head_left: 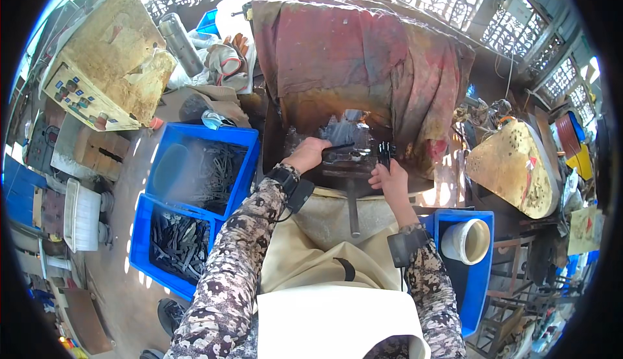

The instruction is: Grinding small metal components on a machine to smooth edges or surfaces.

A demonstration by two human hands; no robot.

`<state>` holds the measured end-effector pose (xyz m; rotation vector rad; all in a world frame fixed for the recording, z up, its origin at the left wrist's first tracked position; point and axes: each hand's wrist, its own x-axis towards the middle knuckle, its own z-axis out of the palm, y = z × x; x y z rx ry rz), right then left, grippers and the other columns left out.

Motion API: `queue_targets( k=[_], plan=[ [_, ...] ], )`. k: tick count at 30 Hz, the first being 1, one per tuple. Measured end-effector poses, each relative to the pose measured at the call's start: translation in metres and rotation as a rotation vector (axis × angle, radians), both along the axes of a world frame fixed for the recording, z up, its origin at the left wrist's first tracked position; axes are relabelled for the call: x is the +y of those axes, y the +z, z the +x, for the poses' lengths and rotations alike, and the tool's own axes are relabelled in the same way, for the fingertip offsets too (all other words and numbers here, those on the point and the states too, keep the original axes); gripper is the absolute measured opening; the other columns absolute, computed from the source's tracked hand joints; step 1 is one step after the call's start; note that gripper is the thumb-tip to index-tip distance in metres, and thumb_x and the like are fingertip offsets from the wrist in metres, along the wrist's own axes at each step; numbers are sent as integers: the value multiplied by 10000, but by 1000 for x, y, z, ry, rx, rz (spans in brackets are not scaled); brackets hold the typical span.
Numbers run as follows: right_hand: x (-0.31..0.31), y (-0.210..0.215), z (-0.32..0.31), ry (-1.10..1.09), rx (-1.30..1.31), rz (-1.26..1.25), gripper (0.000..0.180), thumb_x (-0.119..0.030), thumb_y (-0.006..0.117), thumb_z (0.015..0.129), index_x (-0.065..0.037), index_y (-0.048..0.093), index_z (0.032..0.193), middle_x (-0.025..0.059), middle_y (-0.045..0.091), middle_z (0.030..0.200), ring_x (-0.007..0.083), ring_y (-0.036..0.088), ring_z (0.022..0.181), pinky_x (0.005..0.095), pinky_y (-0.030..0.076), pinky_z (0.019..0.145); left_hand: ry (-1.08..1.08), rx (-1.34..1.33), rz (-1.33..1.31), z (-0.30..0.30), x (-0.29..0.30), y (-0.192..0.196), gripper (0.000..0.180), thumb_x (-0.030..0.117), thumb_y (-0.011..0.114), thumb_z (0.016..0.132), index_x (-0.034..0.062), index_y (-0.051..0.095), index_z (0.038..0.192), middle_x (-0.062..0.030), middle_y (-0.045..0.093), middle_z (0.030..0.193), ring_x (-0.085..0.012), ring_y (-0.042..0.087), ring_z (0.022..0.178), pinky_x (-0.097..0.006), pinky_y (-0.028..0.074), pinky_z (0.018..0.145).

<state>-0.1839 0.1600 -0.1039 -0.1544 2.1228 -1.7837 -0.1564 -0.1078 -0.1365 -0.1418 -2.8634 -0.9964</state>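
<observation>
My left hand [307,156] is closed around one end of a thin dark strip [339,147], which points to the right over the machine's work area [350,158]. To its right, my right hand [390,182] grips a small bundle of dark strips [386,153] standing up from the fingers. Their exact kind cannot be made out. Both hands are in front of a machine draped in a stained red-brown cloth [337,54]. Below and between them, a metal bar handle [353,210] juts toward me. A cream apron [311,248] covers my lap.
Two blue bins [137,229] with many dark strips stand at my left. On the right, a blue crate [485,274] holds a white bucket [466,242]. A worn control box [84,102] stands far left, and a stained yellowish panel [516,167] is at the right.
</observation>
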Motion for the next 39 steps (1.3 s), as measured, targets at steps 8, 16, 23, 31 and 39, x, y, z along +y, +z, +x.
queue_targets(
  k=[8,16,23,31,39],
  plan=[
    [1,4,0,28,22,44,113,-99,556,938,10,536,957,89,624,804,142,629,587,255,521,480,-154,-29,-176,-1,9,13,315,10,539,765,83,682,1036,-199,665,938,-377,623,956,-462,485,834],
    [9,3,-8,77,-105,-77,123,-47,567,912,4,543,1021,97,630,842,171,651,657,272,551,547,-215,70,-191,0,4,6,334,-7,563,736,82,685,1034,-160,644,949,-373,609,946,-441,483,825],
    [10,7,-8,102,-98,-108,107,-4,543,905,26,557,1007,93,639,844,159,660,669,263,563,539,-193,57,-193,0,3,13,352,-27,563,729,71,687,1043,-149,615,932,-364,604,939,-437,485,818],
    [8,9,-7,102,-77,-108,96,-13,553,904,29,564,989,102,644,838,157,661,660,267,564,537,-230,55,-169,-3,2,15,358,-37,561,720,52,672,1047,-164,626,990,-371,602,967,-428,478,846],
    [10,5,-8,108,-77,-79,148,-28,562,900,17,545,1040,100,626,838,171,646,666,275,549,551,-283,80,-196,-3,1,8,327,-24,570,722,46,673,1024,-153,623,957,-370,607,949,-428,483,832]
  ],
)
